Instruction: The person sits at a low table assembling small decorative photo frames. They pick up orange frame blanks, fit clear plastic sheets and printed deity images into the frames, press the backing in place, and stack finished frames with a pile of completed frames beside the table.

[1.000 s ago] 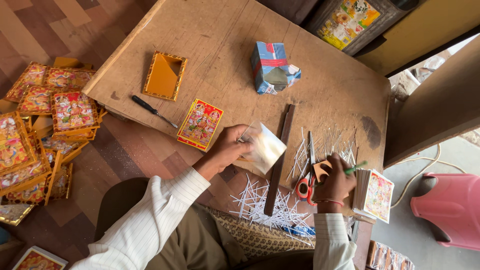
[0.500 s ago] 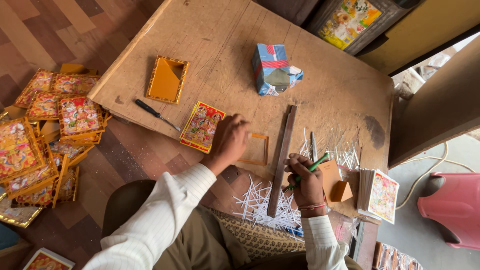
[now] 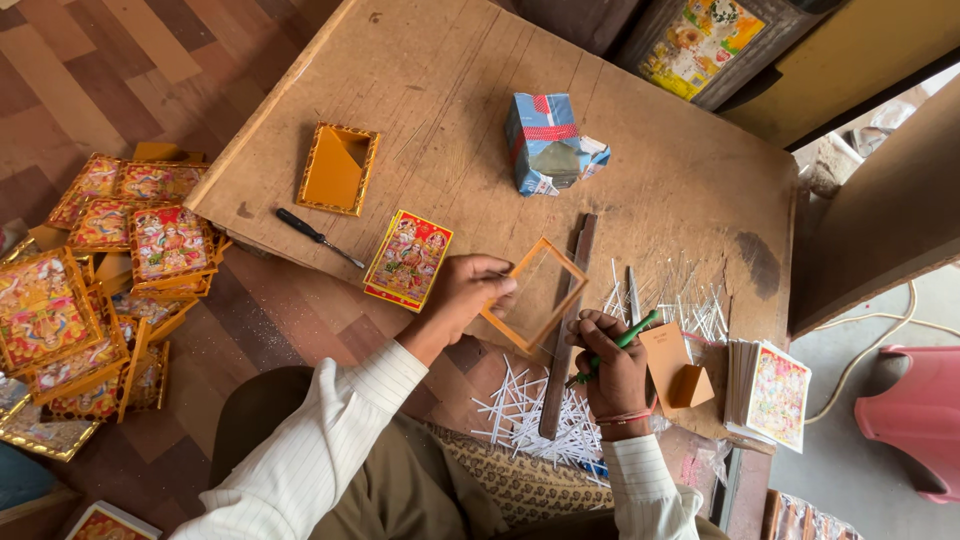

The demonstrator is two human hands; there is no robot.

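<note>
My left hand (image 3: 468, 292) grips the near corner of an empty orange picture frame (image 3: 533, 294) lying on the wooden table (image 3: 450, 120), pressed against a long wooden ruler (image 3: 566, 325). My right hand (image 3: 612, 366) rests by the ruler and holds a green pen-like tool (image 3: 618, 343). A colourful framed picture (image 3: 408, 259) lies just left of my left hand. Thin white strips (image 3: 520, 415) are scattered under my right hand.
A second orange frame (image 3: 338, 168), a black screwdriver (image 3: 318, 237) and a crumpled blue box (image 3: 548, 144) lie on the table. A stack of printed cards (image 3: 772, 392) and a small orange piece (image 3: 690, 385) sit at the right. Finished framed pictures (image 3: 90, 290) are piled on the floor left.
The left hand laid the glass-like sheet down and now holds the orange frame flat by the ruler. The right hand left the scissors, took the green tool and moved to the ruler.
</note>
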